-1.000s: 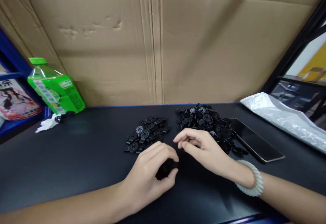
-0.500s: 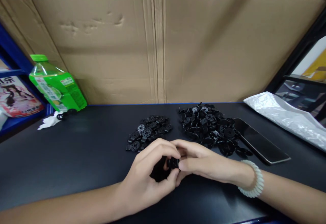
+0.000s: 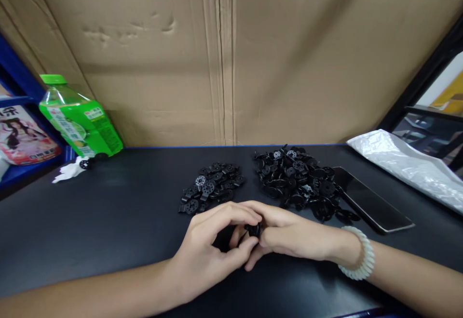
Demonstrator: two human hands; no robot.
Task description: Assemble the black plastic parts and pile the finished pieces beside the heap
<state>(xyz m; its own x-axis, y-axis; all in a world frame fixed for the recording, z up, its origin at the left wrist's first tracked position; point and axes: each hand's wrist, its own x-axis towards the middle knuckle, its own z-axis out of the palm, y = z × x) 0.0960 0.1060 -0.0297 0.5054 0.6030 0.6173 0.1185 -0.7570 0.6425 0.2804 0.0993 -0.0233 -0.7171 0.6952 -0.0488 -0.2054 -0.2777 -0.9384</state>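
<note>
Between the fingertips of both hands is a small black plastic part (image 3: 254, 230), mostly covered by fingers. My left hand (image 3: 213, 245) pinches it from the left with thumb and forefinger. From the other side my right hand (image 3: 285, 233), with a pale coiled band on its wrist, closes its fingers around it. Just beyond the hands lies a smaller heap of black plastic pieces (image 3: 213, 185) with round perforated discs and short tabs. To its right spreads a larger heap of black round plastic pieces (image 3: 292, 178).
A phone (image 3: 374, 200) lies right of the larger heap, with a silvery plastic bag (image 3: 415, 168) beyond it. At the back left stand a green drink bottle (image 3: 81, 120) and a crumpled white tissue (image 3: 70, 169). A cardboard wall (image 3: 162, 67) closes off the table's back.
Both hands have shifted slightly with the black part, which now sits a little farther right and turned between the fingers. The heaps look unchanged.
</note>
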